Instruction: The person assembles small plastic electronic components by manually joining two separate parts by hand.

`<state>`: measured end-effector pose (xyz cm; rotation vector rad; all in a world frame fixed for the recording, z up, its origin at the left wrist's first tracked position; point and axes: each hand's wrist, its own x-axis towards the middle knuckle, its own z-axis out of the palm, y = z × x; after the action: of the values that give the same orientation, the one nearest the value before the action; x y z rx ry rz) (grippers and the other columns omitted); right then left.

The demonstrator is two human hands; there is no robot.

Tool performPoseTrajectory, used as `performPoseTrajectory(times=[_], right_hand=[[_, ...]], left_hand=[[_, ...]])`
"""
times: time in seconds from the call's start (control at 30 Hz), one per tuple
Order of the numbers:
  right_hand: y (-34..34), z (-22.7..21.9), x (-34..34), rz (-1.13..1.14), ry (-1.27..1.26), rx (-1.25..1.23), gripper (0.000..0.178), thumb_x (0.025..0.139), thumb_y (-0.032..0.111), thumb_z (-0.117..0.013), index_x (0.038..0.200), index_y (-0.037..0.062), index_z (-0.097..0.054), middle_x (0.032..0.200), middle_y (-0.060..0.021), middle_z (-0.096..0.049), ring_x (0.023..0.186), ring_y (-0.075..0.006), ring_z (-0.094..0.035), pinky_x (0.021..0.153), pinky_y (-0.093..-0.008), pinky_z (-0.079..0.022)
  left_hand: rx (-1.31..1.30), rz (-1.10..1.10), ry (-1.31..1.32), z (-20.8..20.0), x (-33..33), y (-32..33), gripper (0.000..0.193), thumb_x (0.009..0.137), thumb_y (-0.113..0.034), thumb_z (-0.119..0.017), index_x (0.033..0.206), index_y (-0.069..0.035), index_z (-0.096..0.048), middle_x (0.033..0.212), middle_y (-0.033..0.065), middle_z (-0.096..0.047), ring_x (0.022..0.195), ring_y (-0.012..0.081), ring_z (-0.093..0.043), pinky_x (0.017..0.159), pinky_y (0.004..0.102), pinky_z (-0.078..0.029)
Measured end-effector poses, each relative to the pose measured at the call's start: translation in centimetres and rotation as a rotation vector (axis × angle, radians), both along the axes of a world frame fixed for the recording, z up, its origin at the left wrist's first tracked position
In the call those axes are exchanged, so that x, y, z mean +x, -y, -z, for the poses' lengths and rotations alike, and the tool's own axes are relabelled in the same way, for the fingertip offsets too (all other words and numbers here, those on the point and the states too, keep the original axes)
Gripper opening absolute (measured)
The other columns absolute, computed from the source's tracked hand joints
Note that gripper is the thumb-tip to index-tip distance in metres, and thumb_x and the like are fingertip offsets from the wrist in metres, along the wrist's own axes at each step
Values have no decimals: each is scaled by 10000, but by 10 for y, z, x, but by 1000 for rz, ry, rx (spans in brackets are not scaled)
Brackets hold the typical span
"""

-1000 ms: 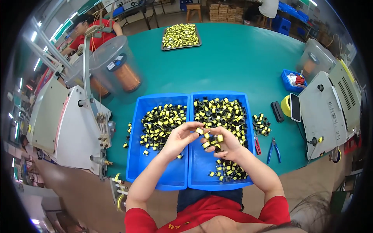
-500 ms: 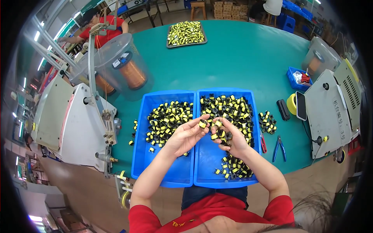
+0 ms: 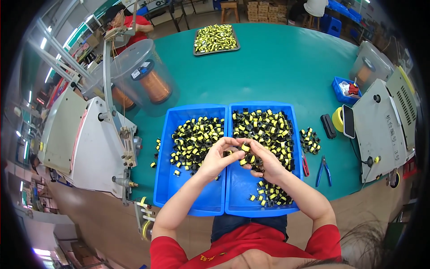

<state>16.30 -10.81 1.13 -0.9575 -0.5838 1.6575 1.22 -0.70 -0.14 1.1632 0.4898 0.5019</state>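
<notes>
Two blue trays stand side by side, the left tray (image 3: 190, 195) and the right tray (image 3: 237, 190), both holding many small black coil bobbins wrapped in yellow tape. Above the right tray, my right hand (image 3: 272, 167) is curled round several coil bobbins (image 3: 251, 160). From the left, my left hand (image 3: 216, 160) meets it, thumb and fingertips closed about a coil bobbin (image 3: 245, 147) at the right hand's fingertips. The fingers partly hide which hand bears that piece.
Loose bobbins (image 3: 310, 141) lie right of the trays, near blue-handled pliers (image 3: 323, 171), a red-handled tool (image 3: 305, 165), a black case (image 3: 328, 126) and a phone (image 3: 348, 121). A metal tray (image 3: 216, 39) of yellow pieces sits far back. Winding machines (image 3: 101, 148) flank the table; copper wire spools (image 3: 154, 85) stand left.
My left hand has brought its fingertips in against the right hand, its thumb now bent across. The bobbin it pinched before no longer shows in the same place. A background person has shifted.
</notes>
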Motion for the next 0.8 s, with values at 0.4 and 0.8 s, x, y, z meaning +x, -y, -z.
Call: performPoseTrajectory(times=[0.4,0.8], right_hand=[[1,-5,7,102,-92,-11,431,908,334,-395,1289,134,-421,886,22,-454,652,-74,-415,404,-152,-234],[2,4,6,140,-98,1,320,850,187,-445,1146,70,-480,989,-20,-494,695,-86,-460,398,-177,-289]], left_hand=[[-566,170,159,-4,-3,-15,375,879,-152,-473,1210,24,-459,994,89,-559,712,129,-497,601,243,-386],[-133,90,-167,-5,1,0,326,896,-209,-546,1114,17,-461,808,26,-508,586,68,-442,475,192,-326]])
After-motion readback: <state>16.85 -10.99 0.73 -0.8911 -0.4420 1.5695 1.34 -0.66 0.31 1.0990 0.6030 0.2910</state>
